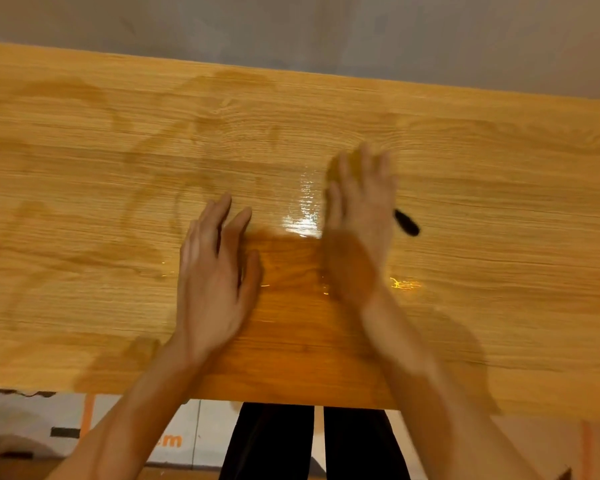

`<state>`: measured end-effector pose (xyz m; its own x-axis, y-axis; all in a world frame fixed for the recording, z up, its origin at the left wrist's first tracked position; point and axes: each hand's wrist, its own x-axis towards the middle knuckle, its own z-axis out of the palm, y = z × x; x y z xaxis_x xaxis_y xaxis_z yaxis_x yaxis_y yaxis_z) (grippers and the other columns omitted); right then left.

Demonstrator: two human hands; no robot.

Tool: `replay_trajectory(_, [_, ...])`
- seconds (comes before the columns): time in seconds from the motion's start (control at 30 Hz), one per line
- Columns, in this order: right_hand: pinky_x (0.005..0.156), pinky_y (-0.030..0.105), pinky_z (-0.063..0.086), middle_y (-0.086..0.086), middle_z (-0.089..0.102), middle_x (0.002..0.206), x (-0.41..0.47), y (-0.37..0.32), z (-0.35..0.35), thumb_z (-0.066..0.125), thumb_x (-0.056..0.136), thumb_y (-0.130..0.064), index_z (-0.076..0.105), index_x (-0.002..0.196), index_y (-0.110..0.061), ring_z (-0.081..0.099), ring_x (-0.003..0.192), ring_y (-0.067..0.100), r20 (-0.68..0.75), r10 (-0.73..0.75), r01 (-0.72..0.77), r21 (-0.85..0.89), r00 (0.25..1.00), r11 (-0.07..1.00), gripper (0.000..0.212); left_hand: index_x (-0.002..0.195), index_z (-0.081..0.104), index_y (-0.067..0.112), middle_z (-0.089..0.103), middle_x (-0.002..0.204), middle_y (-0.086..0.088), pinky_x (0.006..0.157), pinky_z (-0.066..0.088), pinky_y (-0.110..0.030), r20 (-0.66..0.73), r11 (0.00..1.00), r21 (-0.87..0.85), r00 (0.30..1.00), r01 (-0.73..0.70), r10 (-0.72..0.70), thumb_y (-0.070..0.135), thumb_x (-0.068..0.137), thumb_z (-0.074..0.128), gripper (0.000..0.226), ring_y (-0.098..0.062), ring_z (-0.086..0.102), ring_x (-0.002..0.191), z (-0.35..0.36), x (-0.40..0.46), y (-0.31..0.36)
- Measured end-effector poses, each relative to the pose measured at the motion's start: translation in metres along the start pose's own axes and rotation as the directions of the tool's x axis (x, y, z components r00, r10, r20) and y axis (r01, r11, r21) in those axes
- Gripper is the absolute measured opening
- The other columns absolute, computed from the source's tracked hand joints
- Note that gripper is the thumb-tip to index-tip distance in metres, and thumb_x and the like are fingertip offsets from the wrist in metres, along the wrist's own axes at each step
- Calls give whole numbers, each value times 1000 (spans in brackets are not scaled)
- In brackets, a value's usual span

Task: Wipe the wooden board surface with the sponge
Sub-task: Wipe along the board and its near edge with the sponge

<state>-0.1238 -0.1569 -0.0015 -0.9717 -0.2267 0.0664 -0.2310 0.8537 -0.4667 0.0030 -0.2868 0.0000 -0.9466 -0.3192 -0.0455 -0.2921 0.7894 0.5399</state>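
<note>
— Hands first, then: what do we see of them?

— We see our left hand [215,271] lying flat on the wooden board [84,209], palm down, fingers stretched toward the far edge and slightly spread. It holds nothing; its grip is wide.

— And the other?

— Our right hand [359,216] lies further out on the board, just right of the middle, also palm down with the fingers pointing away from us. It is blurred, so we read its outline only roughly.

— Where is the sponge?

— We make out a dull yellowish patch [335,168] peeping from under the fingers on the hand's left side, which may be the sponge, but the blur keeps us from being sure. A small dark shape [406,224] sticks out from beneath the right edge of that hand; we cannot tell what it is. Whether the right grip closes on anything, we cannot tell: the hand looks pressed flat rather than curled.

— And the board itself?

— It fills most of the view, pale wood with grain running left to right. Darker damp streaks [94,98] curve across its left half. Between our two hands a wet patch [303,216] glints brightly, and a smaller glint [404,283] sits just right of our right wrist.

— Anything below the near edge?

— Our dark trousers [312,441] show between the forearms, and to the left lies pale cardboard [125,431] with orange print.
</note>
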Motion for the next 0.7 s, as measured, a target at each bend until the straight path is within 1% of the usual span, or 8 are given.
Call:
replay_trajectory(0.1, [120,51,22,11,40,152,-17,-19,12,52,99,-13,48,140,-14,26,145,34,90,-261,265,-37,961,964,41,147,45,5,33,161,-15,117,29,-59,-41,1000,16,999,-16,17,19,101,49,49,-34,27,152,3,3,-2])
replay_trajectory(0.17, [119,56,21,10,40,151,-10,4,-1,55,97,-9,49,140,-14,26,145,34,134,-291,296,-23,947,955,43,147,46,4,34,160,-15,115,31,-59,-62,999,23,997,-34,35,18,102,50,47,-34,28,152,6,1,-4])
replay_trajectory(0.27, [119,55,18,8,34,155,-4,60,-34,48,101,-13,47,142,-16,19,148,30,60,-4,4,-6,998,1000,41,146,47,3,37,158,-16,113,35,-59,-93,997,43,994,-58,62,16,102,52,46,-35,31,150,10,-2,-7])
replay_trajectory(0.33, [121,50,16,7,29,158,-5,75,-47,42,103,-19,42,145,-15,14,150,27,-28,204,-203,41,979,978,41,146,47,6,37,158,-15,114,35,-59,-89,998,54,995,-35,40,17,101,52,46,-34,32,149,11,0,-8])
replay_trajectory(0.4, [121,47,16,9,26,158,-11,57,-37,37,105,-21,38,146,-13,13,150,27,-90,268,-267,25,959,963,42,146,46,7,35,159,-14,115,34,-58,-75,998,69,997,-13,18,21,101,48,47,-35,31,149,11,2,-7])
replay_trajectory(0.57, [120,46,25,12,37,153,-53,-37,20,41,103,-22,47,142,-12,26,146,31,-2,-96,96,3,995,995,40,148,43,8,33,161,-15,117,31,-56,-69,994,108,998,-7,14,24,101,41,50,-35,29,150,12,2,-5])
replay_trajectory(0.63, [117,45,31,10,43,150,-53,-35,17,45,101,-21,52,138,-13,33,143,30,53,-238,239,-13,970,971,38,148,43,9,32,161,-14,117,31,-56,-73,994,113,997,-8,17,24,101,42,49,-35,29,150,12,1,-5])
replay_trajectory(0.7, [117,46,32,12,44,148,-46,-4,1,52,98,-13,52,137,-11,34,142,32,103,-282,285,-12,954,959,39,147,44,9,33,160,-15,117,31,-56,-79,994,111,996,-18,26,23,102,44,48,-35,31,150,12,1,-5])
